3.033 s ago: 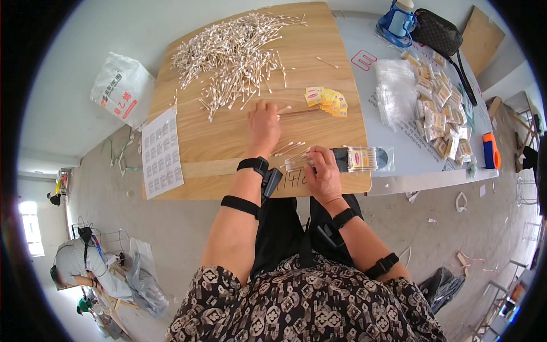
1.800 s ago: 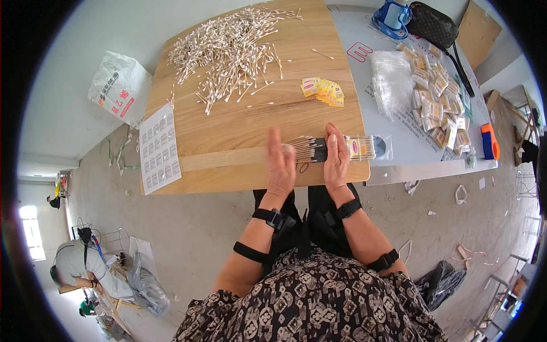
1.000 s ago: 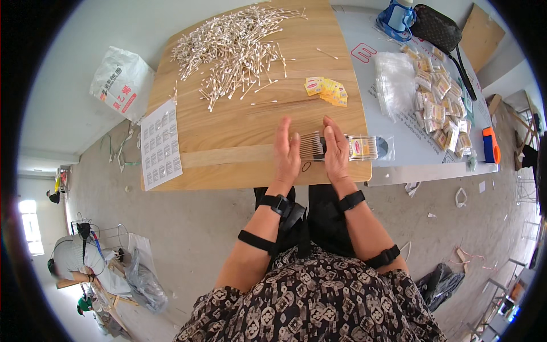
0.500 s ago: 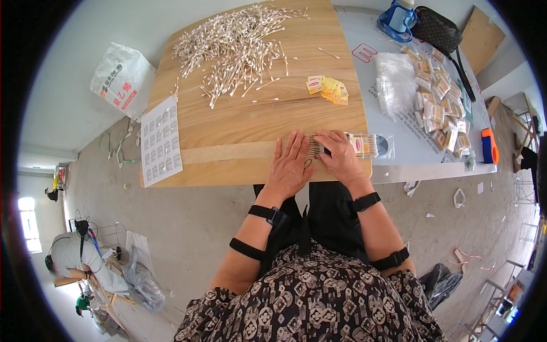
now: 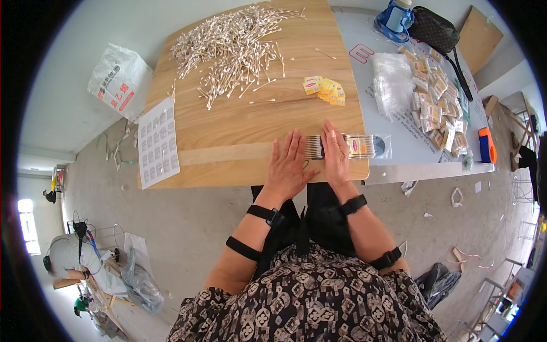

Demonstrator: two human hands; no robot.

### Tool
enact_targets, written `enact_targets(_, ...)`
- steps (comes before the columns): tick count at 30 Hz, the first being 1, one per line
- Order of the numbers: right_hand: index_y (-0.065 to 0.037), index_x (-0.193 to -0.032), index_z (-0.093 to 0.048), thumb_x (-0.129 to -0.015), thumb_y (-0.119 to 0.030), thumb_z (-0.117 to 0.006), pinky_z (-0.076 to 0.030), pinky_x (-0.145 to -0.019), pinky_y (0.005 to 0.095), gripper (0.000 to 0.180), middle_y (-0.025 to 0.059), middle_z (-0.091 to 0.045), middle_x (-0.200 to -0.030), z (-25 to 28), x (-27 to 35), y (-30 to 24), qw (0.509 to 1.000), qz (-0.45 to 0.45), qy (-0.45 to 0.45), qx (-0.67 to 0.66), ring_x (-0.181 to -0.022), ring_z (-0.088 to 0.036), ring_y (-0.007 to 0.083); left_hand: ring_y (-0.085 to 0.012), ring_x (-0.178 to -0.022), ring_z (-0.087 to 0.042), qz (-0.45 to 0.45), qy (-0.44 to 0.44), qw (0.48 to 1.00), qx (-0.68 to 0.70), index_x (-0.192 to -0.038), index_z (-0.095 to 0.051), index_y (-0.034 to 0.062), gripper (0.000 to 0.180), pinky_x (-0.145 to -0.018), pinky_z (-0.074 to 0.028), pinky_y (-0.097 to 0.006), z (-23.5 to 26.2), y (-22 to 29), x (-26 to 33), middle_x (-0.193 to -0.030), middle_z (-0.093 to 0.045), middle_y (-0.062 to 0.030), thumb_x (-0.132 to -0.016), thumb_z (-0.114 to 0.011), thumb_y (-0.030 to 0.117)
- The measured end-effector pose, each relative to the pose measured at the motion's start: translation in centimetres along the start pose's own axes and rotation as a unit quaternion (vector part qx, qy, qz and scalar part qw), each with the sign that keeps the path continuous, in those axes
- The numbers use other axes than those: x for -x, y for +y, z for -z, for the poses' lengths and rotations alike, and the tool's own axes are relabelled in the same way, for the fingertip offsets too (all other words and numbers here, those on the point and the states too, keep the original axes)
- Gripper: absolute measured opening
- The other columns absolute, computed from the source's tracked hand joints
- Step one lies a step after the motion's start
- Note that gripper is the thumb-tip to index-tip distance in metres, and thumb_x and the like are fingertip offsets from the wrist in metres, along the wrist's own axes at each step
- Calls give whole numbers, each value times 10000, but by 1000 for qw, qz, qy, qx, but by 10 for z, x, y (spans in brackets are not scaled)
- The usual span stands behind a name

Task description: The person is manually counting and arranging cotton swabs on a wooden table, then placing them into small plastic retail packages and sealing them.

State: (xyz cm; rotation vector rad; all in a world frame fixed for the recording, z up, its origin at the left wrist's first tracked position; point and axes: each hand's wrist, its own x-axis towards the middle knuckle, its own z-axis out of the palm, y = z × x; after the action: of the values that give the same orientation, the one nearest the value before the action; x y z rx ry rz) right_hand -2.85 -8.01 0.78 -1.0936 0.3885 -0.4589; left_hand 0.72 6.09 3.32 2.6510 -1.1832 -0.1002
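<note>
A row of cotton swabs with a yellow card [image 5: 354, 146] lies at the table's front right, partly in a clear plastic bag [image 5: 384, 147]. My left hand [image 5: 288, 162] rests flat at the left ends of the swabs, fingers stretched out. Across the row, my right hand [image 5: 335, 153] is laid with straight fingers close together, just left of the card. A dark strip shows beside that hand; its kind is partly hidden. Beyond them sit loose yellow cards [image 5: 325, 90] in a fanned stack. A big heap of loose cotton swabs [image 5: 228, 51] covers the far left of the table.
On the grey board at right lie empty clear bags [image 5: 391, 85], a pile of filled swab packets [image 5: 436, 108], an orange-and-blue tape dispenser [image 5: 488, 145], a blue bottle holder [image 5: 394, 21] and a dark pouch [image 5: 434, 28]. A printed sheet [image 5: 159, 143] hangs over the wooden table's [image 5: 228, 125] left edge.
My right hand has gone from bent, gripping fingers over the swab row to straight fingers laid across it. My left hand stays nearly where it was.
</note>
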Motion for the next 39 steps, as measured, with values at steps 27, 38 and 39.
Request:
enact_targets(27, -19, -1088, -666, -746, -69, -721, -484, -976, 380, 349, 108, -625, -1208, 30, 12, -23, 762, 316, -155, 543, -1144, -554, 314, -316, -1494, -139, 3, -19, 1000, 21, -1528, -219, 21, 873, -1198, -92, -516, 4, -3, 3, -1601, -189, -177, -894, -584, 497)
enact_targets(38, -21, -1092, -660, -776, -86, -688, -475, -980, 405, 324, 116, -621, -1195, 32, 9, -32, 758, 316, -173, 544, -1127, -554, 331, -297, -1494, -156, -11, -6, 1000, 26, -1522, -252, 33, 812, -1198, -97, -510, 1, -5, 4, -1602, -207, -151, -918, -552, 486)
enact_targets(39, -29, -1092, -666, -775, -71, -679, -471, -975, 417, 320, 117, -620, -1178, 36, 6, -38, 753, 319, -118, 563, -1118, -553, 332, -297, -1494, -156, -9, -6, 1000, 28, -1522, -252, 33, 812, -1198, -97, -510, 0, -4, 4, -1602, -207, -151, -918, -552, 486)
